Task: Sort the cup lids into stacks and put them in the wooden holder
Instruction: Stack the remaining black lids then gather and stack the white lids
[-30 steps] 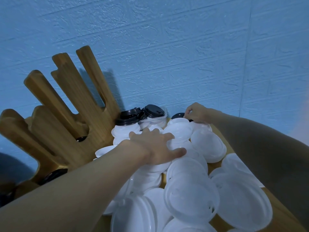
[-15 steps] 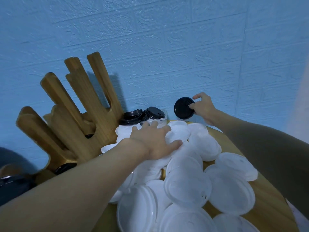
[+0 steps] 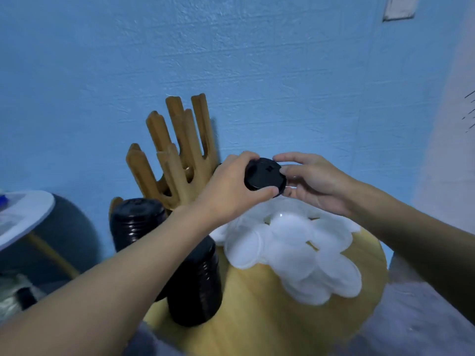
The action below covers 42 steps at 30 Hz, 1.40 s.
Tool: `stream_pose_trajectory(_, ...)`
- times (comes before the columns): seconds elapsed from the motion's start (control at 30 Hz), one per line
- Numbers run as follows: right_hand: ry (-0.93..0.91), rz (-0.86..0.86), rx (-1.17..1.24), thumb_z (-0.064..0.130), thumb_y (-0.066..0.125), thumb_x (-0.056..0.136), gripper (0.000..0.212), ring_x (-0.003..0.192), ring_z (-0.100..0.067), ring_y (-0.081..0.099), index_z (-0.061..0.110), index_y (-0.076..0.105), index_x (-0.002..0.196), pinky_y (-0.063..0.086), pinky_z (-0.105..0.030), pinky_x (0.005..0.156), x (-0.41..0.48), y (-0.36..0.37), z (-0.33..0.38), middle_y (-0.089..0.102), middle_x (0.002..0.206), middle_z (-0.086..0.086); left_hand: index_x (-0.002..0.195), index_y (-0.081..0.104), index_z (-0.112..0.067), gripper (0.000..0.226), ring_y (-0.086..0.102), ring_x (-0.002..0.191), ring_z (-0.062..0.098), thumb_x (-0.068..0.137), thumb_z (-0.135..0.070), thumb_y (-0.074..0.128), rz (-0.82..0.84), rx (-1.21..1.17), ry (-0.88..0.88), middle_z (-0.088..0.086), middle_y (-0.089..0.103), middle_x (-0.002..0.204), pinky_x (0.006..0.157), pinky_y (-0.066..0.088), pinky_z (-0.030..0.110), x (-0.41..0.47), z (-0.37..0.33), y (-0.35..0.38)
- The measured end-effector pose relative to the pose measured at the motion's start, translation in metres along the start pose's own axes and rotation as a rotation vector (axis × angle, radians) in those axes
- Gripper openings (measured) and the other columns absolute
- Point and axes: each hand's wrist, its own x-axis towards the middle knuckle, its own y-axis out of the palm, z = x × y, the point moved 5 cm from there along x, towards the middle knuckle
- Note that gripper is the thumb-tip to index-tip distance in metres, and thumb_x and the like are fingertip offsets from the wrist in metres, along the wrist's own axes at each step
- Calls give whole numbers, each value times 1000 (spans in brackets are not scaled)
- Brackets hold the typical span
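Note:
A black cup lid is held in the air above the table, in front of the blue wall. My left hand grips its left edge with thumb below and fingers over the top. My right hand holds its right side, fingers curled round the rim. Below both hands lies a heap of several white lids on the round wooden table. The wooden holder with tall prongs stands at the back left. Two stacks of black lids lie in its front slots.
The blue wall is close behind the table. A white round tabletop with yellow legs and a dark shape under it sits at the far left. The table's front edge curves near the bottom of the view.
My right hand brought the black lid from the wall toward the middle. My left hand left the white lids and took hold of the black lid. The view pulled back and higher.

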Motion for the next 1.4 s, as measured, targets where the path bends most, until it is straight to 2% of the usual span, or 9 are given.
stream_pose_trajectory(0.2,-84,104,-76,-5,53,93,25,89,-20,60,10,63,110,50,-38,83,-62,64,4,64,111,-7,126,61,-23,61,60,105,8,74,-45,84,-84,-5,19,-7,64,115,92,51,29,-68,-2,-52)
stream_pose_trajectory(0.37,-167,165,-350,2,75,80,43,85,-18,66,16,64,118,55,-35,83,-84,112,4,65,116,-10,150,37,-23,93,52,112,-1,73,-43,84,-81,2,70,-15,53,125,86,36,1,-105,7,-75)
stream_pose_trajectory(0.47,-213,153,-486,8,81,75,48,84,-6,67,20,64,118,53,-19,71,-86,131,4,64,112,3,148,33,-28,93,50,111,-9,72,-39,86,-45,21,77,-19,51,128,87,36,4,-120,18,-79)
stream_pose_trajectory(0.53,-226,169,-540,11,82,73,49,89,-3,66,22,64,117,53,-16,75,-86,139,0,62,108,10,145,36,-27,87,47,109,-20,74,-32,86,-57,-4,69,-27,51,122,88,36,2,-130,26,-81)
stream_pose_trajectory(0.63,-266,133,-664,19,84,72,47,100,-3,63,23,66,115,50,-19,89,-79,141,-11,64,110,13,149,32,-28,89,46,125,-4,76,-26,85,-163,-45,8,-16,46,136,107,40,21,-149,48,-73)
stream_pose_trajectory(0.8,-235,34,-747,29,81,75,36,99,-6,62,23,70,109,47,-22,90,-60,138,-42,67,107,9,141,35,-27,83,46,126,15,74,-29,85,-324,-19,-164,-7,41,133,105,44,37,-194,82,-25)
stream_pose_trajectory(1.03,-195,192,-762,30,74,84,33,95,10,58,22,69,115,42,0,75,-57,150,-66,65,107,18,146,21,-34,93,45,127,16,76,-37,83,-393,-111,-285,-7,42,135,99,48,40,-202,101,11)
stream_pose_trajectory(1.2,-268,167,-831,39,75,81,30,98,5,57,31,63,107,42,-11,82,-59,152,-76,61,106,19,148,21,-33,93,42,132,17,78,-34,82,-436,-140,-297,-8,40,142,101,45,37,-204,107,18)
stream_pose_trajectory(1.4,-265,89,-773,43,73,82,37,86,2,56,23,54,107,39,-10,67,-67,154,-83,59,96,14,152,12,-39,107,42,133,21,74,-35,85,-473,-58,-289,-3,38,144,100,49,46,-205,105,21)
